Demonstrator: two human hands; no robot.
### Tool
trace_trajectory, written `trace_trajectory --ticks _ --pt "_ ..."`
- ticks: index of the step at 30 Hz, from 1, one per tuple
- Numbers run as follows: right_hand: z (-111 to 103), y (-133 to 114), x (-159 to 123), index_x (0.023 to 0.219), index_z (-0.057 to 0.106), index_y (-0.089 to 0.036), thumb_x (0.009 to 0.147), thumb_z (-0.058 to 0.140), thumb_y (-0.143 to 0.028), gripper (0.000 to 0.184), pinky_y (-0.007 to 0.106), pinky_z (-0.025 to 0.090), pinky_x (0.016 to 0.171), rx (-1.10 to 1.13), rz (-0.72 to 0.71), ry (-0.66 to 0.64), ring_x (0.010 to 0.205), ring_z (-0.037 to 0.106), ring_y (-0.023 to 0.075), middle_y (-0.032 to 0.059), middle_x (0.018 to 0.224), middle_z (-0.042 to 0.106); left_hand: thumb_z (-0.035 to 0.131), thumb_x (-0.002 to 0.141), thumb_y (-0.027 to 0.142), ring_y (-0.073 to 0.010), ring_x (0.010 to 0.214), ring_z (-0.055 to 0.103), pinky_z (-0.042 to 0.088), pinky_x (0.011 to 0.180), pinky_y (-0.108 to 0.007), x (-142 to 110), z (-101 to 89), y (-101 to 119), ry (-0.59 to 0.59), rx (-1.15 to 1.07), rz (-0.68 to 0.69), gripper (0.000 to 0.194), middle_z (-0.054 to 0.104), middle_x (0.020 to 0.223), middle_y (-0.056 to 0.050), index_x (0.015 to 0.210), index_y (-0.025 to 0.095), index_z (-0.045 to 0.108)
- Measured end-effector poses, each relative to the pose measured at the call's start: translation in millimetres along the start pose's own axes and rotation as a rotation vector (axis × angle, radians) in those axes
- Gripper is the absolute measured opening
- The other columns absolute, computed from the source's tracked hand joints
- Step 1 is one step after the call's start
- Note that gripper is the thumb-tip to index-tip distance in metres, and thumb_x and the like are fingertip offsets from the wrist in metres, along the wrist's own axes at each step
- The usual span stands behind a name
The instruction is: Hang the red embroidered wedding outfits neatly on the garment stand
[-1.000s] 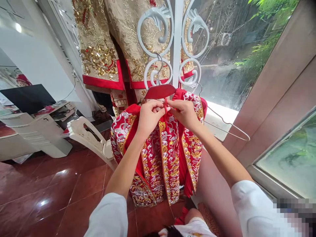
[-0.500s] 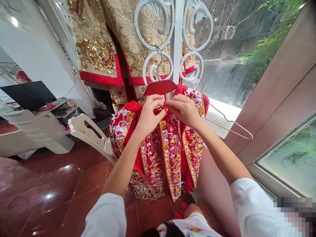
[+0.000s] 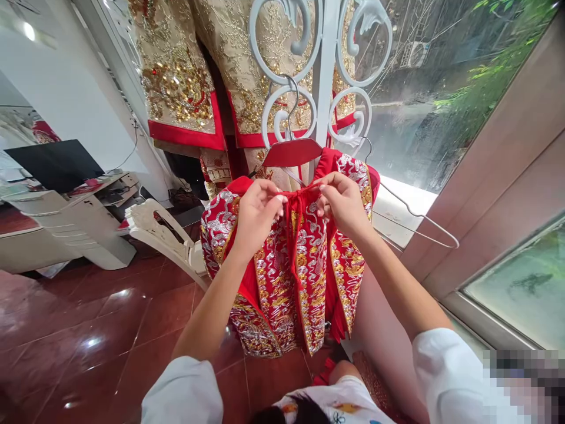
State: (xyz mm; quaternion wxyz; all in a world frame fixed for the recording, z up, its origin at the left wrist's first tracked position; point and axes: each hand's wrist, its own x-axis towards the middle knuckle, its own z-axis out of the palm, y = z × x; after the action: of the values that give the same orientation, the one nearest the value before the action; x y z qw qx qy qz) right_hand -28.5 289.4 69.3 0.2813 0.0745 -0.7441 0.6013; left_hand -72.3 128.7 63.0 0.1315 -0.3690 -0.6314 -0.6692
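Note:
A red skirt embroidered in gold and silver hangs from a red hanger hooked on a white scrolled stand. My left hand and my right hand both pinch a thin red tie at the skirt's waistband, pulled taut between them. Fingers of both hands are closed on it. Loose ends of the tie dangle down the middle panel.
A gold beaded garment with red hems hangs behind on the same stand. A bare wire hanger juts out at right near the window. A white plastic chair lies tipped at left, beside a white desk with a dark monitor.
My hands have drawn apart along the waistband, stretching the red tie straight between them; before they were pressed together at the middle. The view shifted slightly.

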Motion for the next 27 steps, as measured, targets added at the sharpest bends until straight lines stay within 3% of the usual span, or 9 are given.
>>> trace_trajectory --ticks 2,4,7,11,18,20,23,25,27 --pt "-1 -5 2 0.078 0.033 -0.019 0.076 0.041 -0.034 0.018 0.022 0.021 0.041 0.201 0.109 -0.091 0.042 0.030 0.0046 -0.0027 0.063 0.040 0.048 0.078 0.022 -0.0048 0.042 0.034 0.032 0.041 -0.020 5 -0.5 3 0.003 -0.080 -0.061 0.009 0.040 0.062 0.005 0.080 0.022 0.039" --pt "-10 -7 3 0.072 0.031 -0.019 0.075 0.043 -0.034 0.019 0.023 0.016 0.041 0.237 0.104 -0.139 0.041 0.021 0.0035 -0.0048 0.058 0.032 0.049 0.079 0.024 -0.0049 0.038 0.025 0.025 0.038 -0.020 8 -8.2 5 0.029 -0.040 -0.068 0.012 0.032 0.055 0.008 0.081 0.022 0.038" --pt "-28 -5 5 0.062 0.036 -0.017 0.073 0.050 -0.031 0.023 0.024 0.016 0.046 -0.065 -0.056 -0.109 0.045 0.022 0.0039 -0.0044 0.052 0.028 0.059 0.076 0.026 -0.0050 0.039 0.025 0.020 0.040 -0.020 7 -26.9 6 0.059 0.224 0.022 0.019 0.036 0.050 0.008 0.080 0.022 0.042" --pt "-44 -3 5 0.056 0.046 -0.013 0.076 0.057 -0.034 0.031 0.025 0.020 0.050 -0.455 -0.184 -0.151 0.051 0.027 0.0045 -0.0022 0.052 0.035 0.063 0.075 0.028 -0.0052 0.044 0.031 0.025 0.046 -0.020 3 -42.4 3 -0.001 0.486 0.121 0.018 0.040 0.048 0.007 0.072 0.018 0.049" --pt "-57 -8 5 0.054 0.049 -0.013 0.073 0.066 -0.052 0.046 0.024 0.019 0.047 -0.382 -0.175 -0.169 0.047 0.025 0.0037 -0.0033 0.048 0.032 0.062 0.076 0.028 -0.0052 0.043 0.030 0.031 0.050 -0.019 -2 -51.4 5 -0.015 0.564 0.147 0.020 0.038 0.045 0.008 0.072 0.018 0.046" --pt "-57 -15 11 0.057 0.053 -0.013 0.076 0.062 -0.052 0.044 0.023 0.025 0.048 -0.405 -0.199 -0.091 0.049 0.033 0.0054 -0.0008 0.050 0.040 0.057 0.079 0.029 -0.0073 0.048 0.041 0.033 0.049 -0.019 4 -54.6 10 0.033 0.555 0.190 0.013 0.048 0.052 0.004 0.077 0.018 0.051" --pt "-52 -26 36 0.069 0.059 -0.013 0.082 0.055 -0.048 0.037 0.025 0.036 0.059 -0.579 -0.347 0.165 0.062 0.047 0.0106 0.0050 0.063 0.053 0.054 0.080 0.035 -0.0148 0.076 0.057 0.040 0.056 -0.020 27 -56.6 23 0.259 0.703 0.290 0.019 0.064 0.083 -0.006 0.087 0.018 0.058" --pt "-49 -28 58 0.073 0.060 -0.013 0.081 0.055 -0.049 0.037 0.028 0.039 0.065 -0.751 -0.416 0.235 0.070 0.050 0.0142 0.0075 0.067 0.054 0.057 0.076 0.044 -0.0204 0.084 0.058 0.044 0.065 -0.025 49 -55.7 32 0.286 0.918 0.163 0.027 0.064 0.083 -0.009 0.078 0.017 0.060" --pt "-50 -26 80 0.070 0.058 -0.013 0.079 0.056 -0.054 0.042 0.029 0.040 0.065 -0.877 -0.407 0.139 0.069 0.049 0.0152 0.0070 0.062 0.049 0.056 0.074 0.053 -0.0241 0.078 0.060 0.045 0.070 -0.030 69 -54.8 37 0.092 1.046 -0.139 0.038 0.062 0.068 -0.009 0.064 0.017 0.058"
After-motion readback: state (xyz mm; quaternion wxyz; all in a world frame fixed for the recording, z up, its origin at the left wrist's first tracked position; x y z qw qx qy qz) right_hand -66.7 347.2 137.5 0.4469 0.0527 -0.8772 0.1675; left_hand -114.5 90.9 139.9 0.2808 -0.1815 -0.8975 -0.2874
